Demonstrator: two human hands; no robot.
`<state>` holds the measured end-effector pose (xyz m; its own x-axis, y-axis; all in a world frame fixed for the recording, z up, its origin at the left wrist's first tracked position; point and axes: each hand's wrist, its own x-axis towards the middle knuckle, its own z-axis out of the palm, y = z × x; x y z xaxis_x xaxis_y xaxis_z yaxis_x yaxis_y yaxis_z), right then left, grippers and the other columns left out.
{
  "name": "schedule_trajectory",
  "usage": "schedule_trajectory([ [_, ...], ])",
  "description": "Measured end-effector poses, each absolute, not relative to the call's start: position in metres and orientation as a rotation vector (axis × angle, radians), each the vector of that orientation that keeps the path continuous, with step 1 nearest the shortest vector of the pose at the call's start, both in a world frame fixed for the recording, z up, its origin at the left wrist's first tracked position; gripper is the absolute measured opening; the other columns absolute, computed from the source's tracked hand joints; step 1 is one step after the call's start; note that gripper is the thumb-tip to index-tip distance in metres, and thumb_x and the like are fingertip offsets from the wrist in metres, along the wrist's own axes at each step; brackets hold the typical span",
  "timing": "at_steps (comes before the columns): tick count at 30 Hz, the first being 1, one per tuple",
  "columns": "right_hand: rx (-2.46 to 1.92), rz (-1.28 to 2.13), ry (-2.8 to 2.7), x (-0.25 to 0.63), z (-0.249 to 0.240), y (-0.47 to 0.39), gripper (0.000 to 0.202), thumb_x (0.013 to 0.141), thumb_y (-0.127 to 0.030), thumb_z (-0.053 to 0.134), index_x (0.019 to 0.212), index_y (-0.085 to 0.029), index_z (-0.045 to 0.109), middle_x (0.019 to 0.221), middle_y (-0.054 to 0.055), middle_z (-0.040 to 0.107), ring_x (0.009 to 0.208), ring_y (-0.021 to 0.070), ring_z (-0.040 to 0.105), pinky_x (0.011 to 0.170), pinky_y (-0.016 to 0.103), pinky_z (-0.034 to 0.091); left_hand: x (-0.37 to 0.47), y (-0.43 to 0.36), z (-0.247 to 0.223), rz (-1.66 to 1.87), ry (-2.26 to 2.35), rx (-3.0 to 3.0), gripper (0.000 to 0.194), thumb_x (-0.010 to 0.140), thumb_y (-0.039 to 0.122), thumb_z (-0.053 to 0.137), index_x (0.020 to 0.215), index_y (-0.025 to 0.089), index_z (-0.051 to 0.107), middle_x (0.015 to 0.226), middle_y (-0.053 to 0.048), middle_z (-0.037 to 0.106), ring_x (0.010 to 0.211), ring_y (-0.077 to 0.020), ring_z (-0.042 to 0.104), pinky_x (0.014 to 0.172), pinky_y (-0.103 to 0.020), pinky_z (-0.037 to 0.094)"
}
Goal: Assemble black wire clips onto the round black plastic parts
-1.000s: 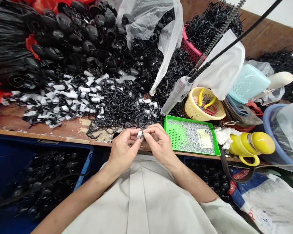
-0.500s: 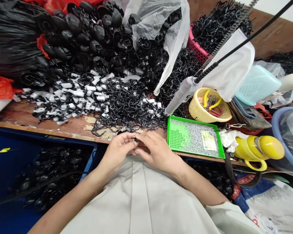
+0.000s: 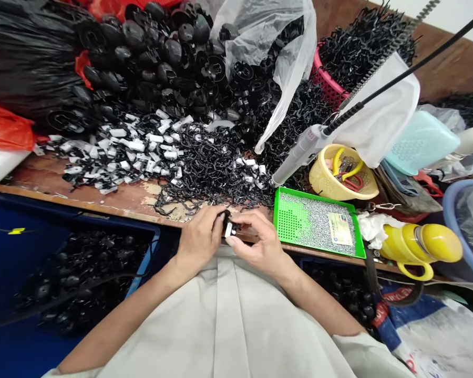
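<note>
Brown wooden bench [image 3: 39, 176] bears a mixed heap of white-and-black parts [image 3: 134, 144] beside tangled black strips [image 3: 208, 163]. At its front edge, your left hand [image 3: 199, 236] is closed on a small black part [image 3: 225, 214]; your right hand [image 3: 262, 239] has thumb and fingers at a white piece [image 3: 228, 229] next to it. Whether the two are joined cannot be determined. Green tray [image 3: 289, 219] lies just beyond your right hand.

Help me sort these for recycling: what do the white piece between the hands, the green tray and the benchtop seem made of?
White piece: probably plastic, smooth, evenly white; too small to be sure.
Green tray: likely moulded plastic, slightly glossy, with uniform colour and regular holes.
Benchtop: apparently wood or board, its reddish-brown finish worn pale in patches.
</note>
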<state>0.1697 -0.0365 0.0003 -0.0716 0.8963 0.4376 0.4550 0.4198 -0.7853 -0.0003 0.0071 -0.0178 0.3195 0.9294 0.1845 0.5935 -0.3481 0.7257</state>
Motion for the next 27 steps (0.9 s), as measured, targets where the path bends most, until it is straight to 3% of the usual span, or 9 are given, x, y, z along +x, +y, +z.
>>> schedule_trajectory([
  [2, -1.198, 0.522, -1.685, 0.169, -0.001, -0.036, 0.031, 0.077, -0.022, 0.071, 0.106, -0.022, 0.061, 0.099, 0.006, 0.063, 0.093, 0.0189, 0.061, 0.080, 0.035, 0.052, 0.008, 0.003, -0.014, 0.824, 1.151, 1.723, 0.030, 0.092, 0.028, 0.047, 0.115, 0.019, 0.064, 0.106, -0.008, 0.069, 0.098, -0.0220, 0.063, 0.088, -0.037, 0.051],
  [4, -1.252, 0.506, -1.656, 0.170, -0.003, -0.034, 0.029, 0.078, -0.023, 0.070, 0.105, -0.022, 0.061, 0.097, 0.006, 0.062, 0.089, 0.0183, 0.060, 0.075, 0.033, 0.052, 0.013, 0.000, -0.007, 0.762, 1.018, 1.387, 0.034, 0.090, 0.033, 0.049, 0.118, 0.022, 0.064, 0.102, -0.005, 0.068, 0.081, -0.0180, 0.064, 0.070, -0.030, 0.054],
  [6, -1.305, 0.530, -1.657, 0.173, -0.005, -0.033, 0.026, 0.079, -0.025, 0.069, 0.104, -0.022, 0.062, 0.092, 0.005, 0.062, 0.081, 0.0166, 0.059, 0.069, 0.031, 0.052, 0.014, -0.001, 0.000, 0.701, 0.961, 1.157, 0.038, 0.088, 0.038, 0.052, 0.120, 0.023, 0.063, 0.100, -0.005, 0.067, 0.066, -0.0149, 0.059, 0.051, -0.025, 0.049],
  [8, -1.328, 0.551, -1.705, 0.175, -0.007, -0.033, 0.025, 0.080, -0.027, 0.069, 0.104, -0.022, 0.062, 0.089, 0.004, 0.062, 0.076, 0.0160, 0.058, 0.067, 0.030, 0.051, 0.012, -0.001, 0.004, 0.677, 0.963, 1.077, 0.037, 0.085, 0.039, 0.055, 0.116, 0.023, 0.065, 0.097, -0.004, 0.065, 0.063, -0.0138, 0.055, 0.043, -0.022, 0.043],
  [14, -1.291, 0.635, -1.954, 0.177, -0.009, -0.036, 0.034, 0.085, -0.027, 0.065, 0.117, -0.021, 0.061, 0.103, 0.009, 0.066, 0.094, 0.0207, 0.062, 0.082, 0.035, 0.052, 0.004, -0.001, 0.003, 0.595, 1.006, 1.094, 0.020, 0.075, 0.023, 0.062, 0.094, 0.020, 0.062, 0.079, 0.000, 0.058, 0.062, -0.0119, 0.053, 0.038, -0.016, 0.038],
  [18, -1.333, 0.742, -1.994, 0.178, -0.010, -0.025, 0.038, 0.090, -0.033, 0.061, 0.126, -0.021, 0.057, 0.109, 0.008, 0.064, 0.096, 0.0184, 0.062, 0.084, 0.032, 0.051, -0.009, 0.001, 0.000, 0.684, 1.148, 1.023, 0.021, 0.070, 0.020, 0.065, 0.090, 0.019, 0.059, 0.076, 0.001, 0.057, 0.061, -0.0116, 0.052, 0.036, -0.015, 0.039],
  [23, -1.828, 0.401, -2.171, 0.162, -0.016, 0.001, 0.019, 0.094, -0.030, 0.052, 0.092, -0.016, 0.065, 0.093, 0.011, 0.064, 0.092, 0.0260, 0.060, 0.083, 0.041, 0.046, -0.020, 0.006, 0.000, 0.756, 1.165, 0.936, 0.030, 0.071, 0.027, 0.068, 0.097, 0.018, 0.058, 0.086, -0.002, 0.063, 0.067, -0.0134, 0.058, 0.039, -0.018, 0.045],
  [27, -1.810, 0.396, -1.981, 0.160, -0.007, 0.019, 0.017, 0.095, -0.029, 0.049, 0.086, -0.018, 0.060, 0.088, 0.008, 0.063, 0.081, 0.0202, 0.058, 0.074, 0.034, 0.044, -0.014, 0.011, 0.000, 0.668, 1.102, 0.969, 0.029, 0.071, 0.026, 0.069, 0.095, 0.017, 0.057, 0.098, -0.005, 0.064, 0.072, -0.0150, 0.061, 0.036, -0.019, 0.046],
])
